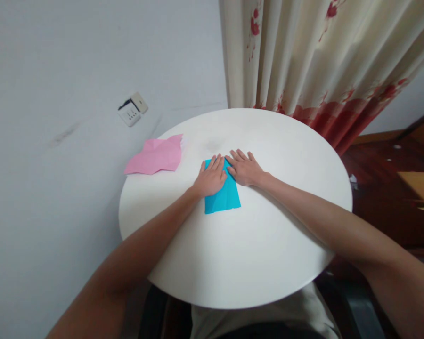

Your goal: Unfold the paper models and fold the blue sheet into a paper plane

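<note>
A folded blue paper (223, 200) lies near the middle of the round white table (240, 254). My left hand (211, 178) rests flat on its upper left part, fingers stretched out and pressing down. My right hand (244, 168) lies flat at the paper's upper right corner, fingers extended, side by side with the left. The paper's top edge is hidden under both hands. A crumpled pink paper (156, 156) sits at the table's far left edge, apart from both hands.
A grey wall stands to the left with a loose socket plate (132, 110). A cream curtain with red flowers (321, 61) hangs behind the table. Dark wooden floor and a wooden surface (419, 186) lie to the right.
</note>
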A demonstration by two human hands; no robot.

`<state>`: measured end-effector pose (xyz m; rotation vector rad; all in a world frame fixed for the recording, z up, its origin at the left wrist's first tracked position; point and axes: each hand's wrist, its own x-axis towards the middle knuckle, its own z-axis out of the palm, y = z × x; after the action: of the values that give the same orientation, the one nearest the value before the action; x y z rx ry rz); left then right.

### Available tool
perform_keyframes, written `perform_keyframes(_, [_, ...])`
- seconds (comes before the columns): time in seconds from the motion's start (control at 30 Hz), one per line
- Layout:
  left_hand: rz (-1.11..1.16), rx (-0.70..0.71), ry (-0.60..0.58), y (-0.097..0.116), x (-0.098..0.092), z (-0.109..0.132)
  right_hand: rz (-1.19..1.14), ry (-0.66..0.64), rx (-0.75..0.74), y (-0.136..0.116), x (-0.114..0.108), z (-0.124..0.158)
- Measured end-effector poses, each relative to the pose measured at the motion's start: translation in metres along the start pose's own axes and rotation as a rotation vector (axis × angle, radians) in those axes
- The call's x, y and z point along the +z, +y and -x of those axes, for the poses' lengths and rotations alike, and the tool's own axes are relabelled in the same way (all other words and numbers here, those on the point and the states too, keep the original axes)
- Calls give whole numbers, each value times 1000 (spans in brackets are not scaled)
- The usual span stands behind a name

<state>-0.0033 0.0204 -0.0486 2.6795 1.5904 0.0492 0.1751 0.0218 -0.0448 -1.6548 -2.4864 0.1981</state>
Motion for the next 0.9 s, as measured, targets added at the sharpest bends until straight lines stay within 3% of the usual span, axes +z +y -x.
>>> perform_keyframes(0.37, [17,25,-7,0,-4,1,-9,7,52,1,0,-2])
perform_keyframes(0.73, [-30,12,-11,1,-3,1,1,-10,-70,-13,-3,17])
perform_keyframes(0.9, [-18,5,-18,2,-5,1,-1,-13,-9,-10,-4,11])
